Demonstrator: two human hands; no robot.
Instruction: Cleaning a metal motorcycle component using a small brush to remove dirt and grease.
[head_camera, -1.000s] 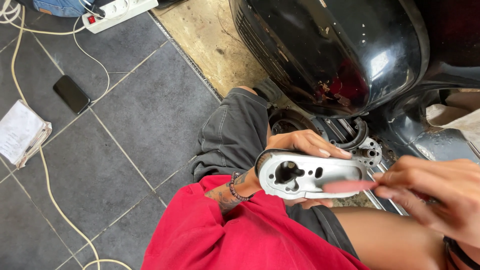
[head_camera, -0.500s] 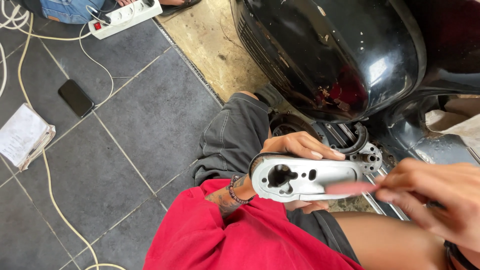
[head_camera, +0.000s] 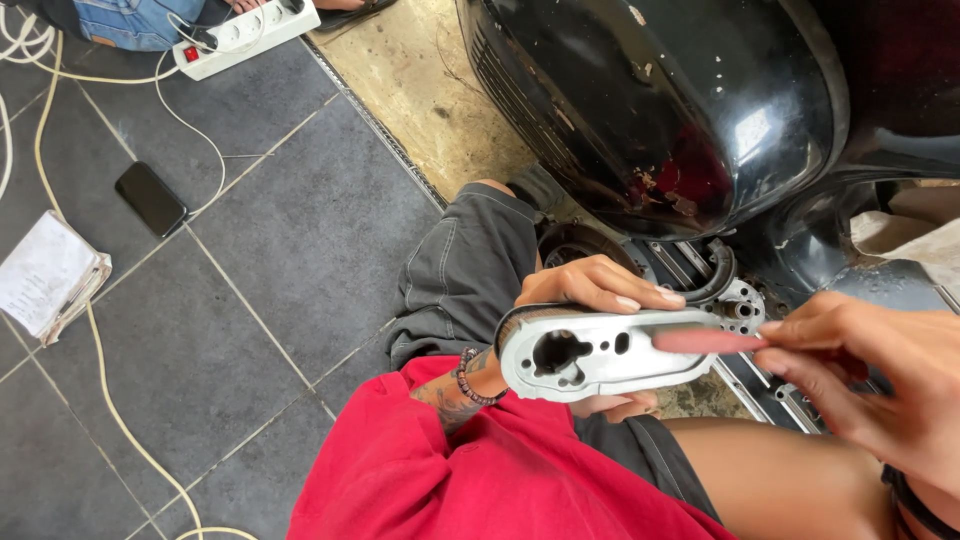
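My left hand (head_camera: 590, 290) grips a grey cast-metal engine cover (head_camera: 600, 352), held flat over my lap with its inner face and cut-out holes turned up. My right hand (head_camera: 880, 375) pinches a thin reddish strip of abrasive paper (head_camera: 705, 341) whose tip lies on the right end of the cover. A bead bracelet sits on my left wrist. I am sitting on the floor in a red shirt and grey shorts, next to a black scooter (head_camera: 690, 110).
The scooter's open engine area with a round part (head_camera: 735, 300) is just beyond the cover. On the grey tiles at left lie a black phone (head_camera: 150, 198), a paper pad (head_camera: 45, 275), a white power strip (head_camera: 245, 35) and cream cables. Another person's legs show at the top.
My view has shifted a little, so the floor items sit lower in frame. Both hands keep their hold, and the strip stays on the cover's right end.
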